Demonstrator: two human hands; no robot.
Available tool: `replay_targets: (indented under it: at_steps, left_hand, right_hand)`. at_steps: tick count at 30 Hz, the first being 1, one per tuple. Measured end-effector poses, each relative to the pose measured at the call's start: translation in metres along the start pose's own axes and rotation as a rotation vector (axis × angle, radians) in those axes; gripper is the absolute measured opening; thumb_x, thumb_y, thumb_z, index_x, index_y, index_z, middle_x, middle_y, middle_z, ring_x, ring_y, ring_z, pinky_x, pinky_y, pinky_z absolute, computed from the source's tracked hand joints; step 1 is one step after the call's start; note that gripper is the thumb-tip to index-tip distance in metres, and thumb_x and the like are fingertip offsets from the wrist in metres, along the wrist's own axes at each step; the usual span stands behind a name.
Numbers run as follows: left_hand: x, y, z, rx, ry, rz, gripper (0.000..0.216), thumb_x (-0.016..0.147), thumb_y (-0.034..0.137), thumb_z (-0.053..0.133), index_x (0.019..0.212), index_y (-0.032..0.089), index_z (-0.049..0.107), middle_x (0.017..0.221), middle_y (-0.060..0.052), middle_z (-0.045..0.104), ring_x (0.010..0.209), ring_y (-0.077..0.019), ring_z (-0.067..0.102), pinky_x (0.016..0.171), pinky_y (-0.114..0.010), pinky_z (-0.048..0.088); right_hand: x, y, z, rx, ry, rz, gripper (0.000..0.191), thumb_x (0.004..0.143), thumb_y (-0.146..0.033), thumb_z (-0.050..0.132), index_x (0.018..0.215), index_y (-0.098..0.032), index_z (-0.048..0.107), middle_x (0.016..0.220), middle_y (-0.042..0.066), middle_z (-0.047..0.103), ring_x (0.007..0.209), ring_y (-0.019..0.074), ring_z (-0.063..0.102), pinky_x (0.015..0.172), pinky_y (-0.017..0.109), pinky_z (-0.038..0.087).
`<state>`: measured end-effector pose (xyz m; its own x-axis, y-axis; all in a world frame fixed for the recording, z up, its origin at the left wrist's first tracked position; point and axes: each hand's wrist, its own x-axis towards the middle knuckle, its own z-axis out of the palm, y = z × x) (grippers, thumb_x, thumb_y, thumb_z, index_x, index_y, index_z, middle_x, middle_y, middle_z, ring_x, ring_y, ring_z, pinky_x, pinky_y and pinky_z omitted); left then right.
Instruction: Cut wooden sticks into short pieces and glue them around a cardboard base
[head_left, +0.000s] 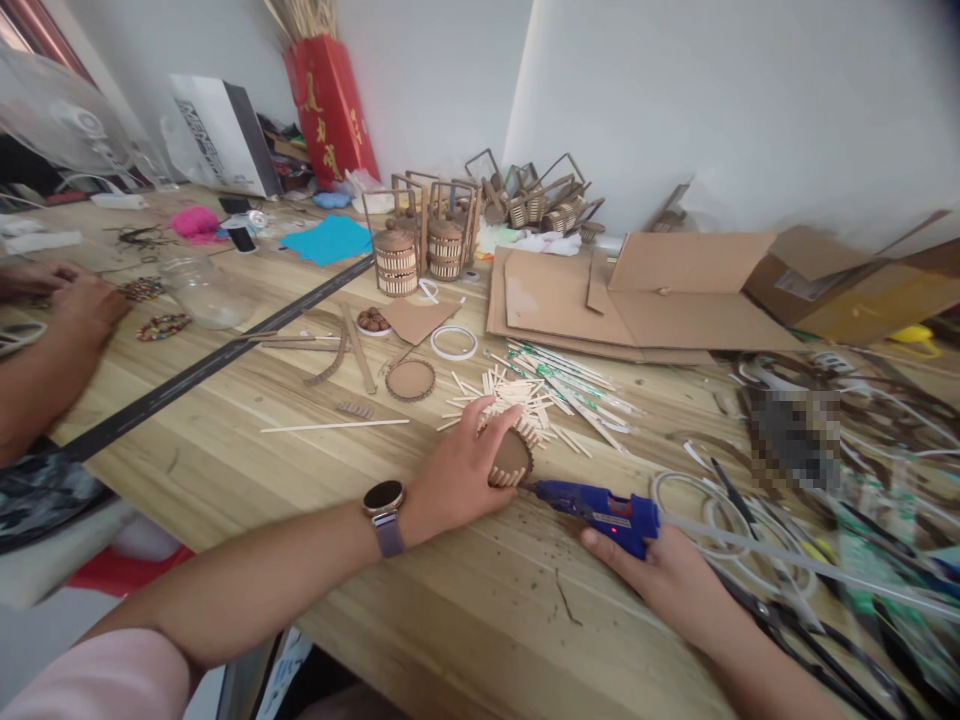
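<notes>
My left hand [454, 478], a watch on its wrist, curls its fingers around a small round cardboard base [511, 455] with short wooden sticks standing along part of its rim. A blue hot glue gun [596, 508] is in the grip of my right hand [671, 565], its nozzle at the near edge of the base and a red light showing on its side. Just behind the base lies a loose pile of short wooden sticks [517, 395]. A second round base [410, 380] with a scalloped rim rests to the left, near a single long stick [334, 426].
Scissors [787, 620], white coils [705, 510] and tangled strips crowd the right side. Flattened cardboard [562, 300] lies behind the sticks. Small lidded baskets [395, 260] stand farther back. At left, another person's hands [82, 300] work beside a glass jar [206, 290].
</notes>
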<state>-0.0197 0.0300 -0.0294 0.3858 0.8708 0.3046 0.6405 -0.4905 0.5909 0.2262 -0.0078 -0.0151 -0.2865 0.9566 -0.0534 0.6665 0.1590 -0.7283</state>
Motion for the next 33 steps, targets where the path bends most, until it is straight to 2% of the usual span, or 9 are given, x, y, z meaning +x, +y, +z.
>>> replay_targets:
  at_steps: [8, 19, 33]
  left_hand:
    - [0.0000, -0.0003, -0.0005, 0.004, -0.004, -0.002, 0.090, 0.071, 0.019, 0.072, 0.146, 0.029, 0.023, 0.150, -0.013, 0.024, 0.133, -0.0310, 0.041, 0.109, -0.047, 0.040]
    - [0.0000, 0.0007, -0.0004, 0.003, -0.009, -0.013, 0.090, 0.071, 0.018, 0.072, 0.145, 0.029, 0.023, 0.150, -0.013, 0.025, 0.133, -0.0316, 0.043, 0.108, -0.048, 0.041]
    - [0.0003, 0.0009, -0.0004, 0.010, -0.006, -0.009, 0.090, 0.070, 0.018, 0.073, 0.145, 0.029, 0.024, 0.150, -0.014, 0.024, 0.135, -0.0323, 0.040, 0.110, -0.048, 0.040]
  right_hand:
    - [-0.0001, -0.0018, 0.0010, -0.007, -0.016, 0.005, 0.047, 0.083, -0.051, 0.057, 0.114, -0.018, 0.072, 0.113, 0.011, 0.075, 0.104, 0.0321, 0.069, 0.097, 0.048, 0.052]
    - [0.0003, -0.0004, 0.0023, -0.003, 0.007, 0.010, 0.051, 0.081, -0.058, 0.058, 0.112, -0.020, 0.073, 0.112, 0.010, 0.076, 0.101, 0.0329, 0.070, 0.096, 0.049, 0.052]
    - [-0.0022, 0.0040, 0.0016, -0.038, -0.007, 0.003, 0.045, 0.085, -0.050, 0.056, 0.111, -0.018, 0.073, 0.110, 0.011, 0.076, 0.101, 0.0320, 0.070, 0.094, 0.046, 0.053]
